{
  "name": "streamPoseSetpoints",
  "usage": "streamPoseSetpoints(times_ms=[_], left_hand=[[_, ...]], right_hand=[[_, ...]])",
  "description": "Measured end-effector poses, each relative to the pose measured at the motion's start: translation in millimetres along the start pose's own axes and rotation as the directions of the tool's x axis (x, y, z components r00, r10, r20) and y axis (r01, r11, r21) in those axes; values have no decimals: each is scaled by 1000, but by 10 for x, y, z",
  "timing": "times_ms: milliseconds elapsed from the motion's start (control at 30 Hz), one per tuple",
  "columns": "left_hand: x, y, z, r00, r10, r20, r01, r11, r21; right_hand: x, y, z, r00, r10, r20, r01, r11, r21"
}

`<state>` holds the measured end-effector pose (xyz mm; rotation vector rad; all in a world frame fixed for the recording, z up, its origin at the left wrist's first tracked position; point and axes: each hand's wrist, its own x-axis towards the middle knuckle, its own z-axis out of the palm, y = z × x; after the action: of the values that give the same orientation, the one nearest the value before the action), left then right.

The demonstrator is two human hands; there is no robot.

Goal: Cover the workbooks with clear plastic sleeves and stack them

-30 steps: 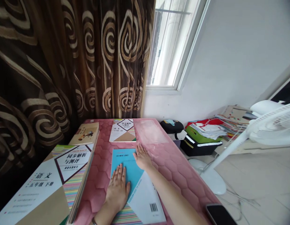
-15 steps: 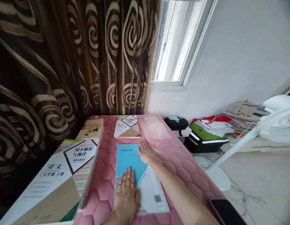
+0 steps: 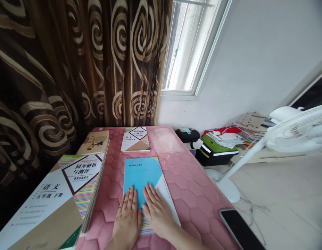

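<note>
A blue and white workbook (image 3: 142, 173) lies closed on the pink padded tabletop (image 3: 188, 198). My left hand (image 3: 127, 217) rests flat over its lower left part, fingers stretched out. Beside it my right hand (image 3: 159, 211) is spread flat on the lower right part of the cover. Neither hand grips anything. Both hide much of the workbook's lower half, including its bottom right corner area.
On the left sits a stack of books (image 3: 64, 194), with a tan book (image 3: 94, 142) behind. A smaller book (image 3: 135, 139) lies at the far edge. A phone (image 3: 240, 227) is at the right edge. Past it stand a white fan (image 3: 235, 165) and a green-black bag (image 3: 218, 147).
My right hand has moved from the workbook's far right corner back towards me, beside the left hand. The left hand stays flat on the cover. The view has turned slightly right.
</note>
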<state>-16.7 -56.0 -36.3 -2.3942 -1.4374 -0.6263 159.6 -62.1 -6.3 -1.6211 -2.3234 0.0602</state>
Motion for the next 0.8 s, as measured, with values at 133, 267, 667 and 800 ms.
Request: streamPoseSetpoints(times_ms=[133,267,667,800], left_hand=[[20,-10,-24,1000,-7,-12,7,1000,-17],[30,9,-144,999,-36,6,36,999,5],[-53,-19,-381,793,-554,255,551,830,89],[92,-91,-486,730,-555,400,600,800,14]], right_hand=[[-330,306,-133,985,169,27,-167,984,-62],[-355,388,-193,971,232,58,-228,971,-75],[-278,321,132,989,145,-32,-147,986,-84],[-210,198,139,982,186,-28,-187,981,-51]])
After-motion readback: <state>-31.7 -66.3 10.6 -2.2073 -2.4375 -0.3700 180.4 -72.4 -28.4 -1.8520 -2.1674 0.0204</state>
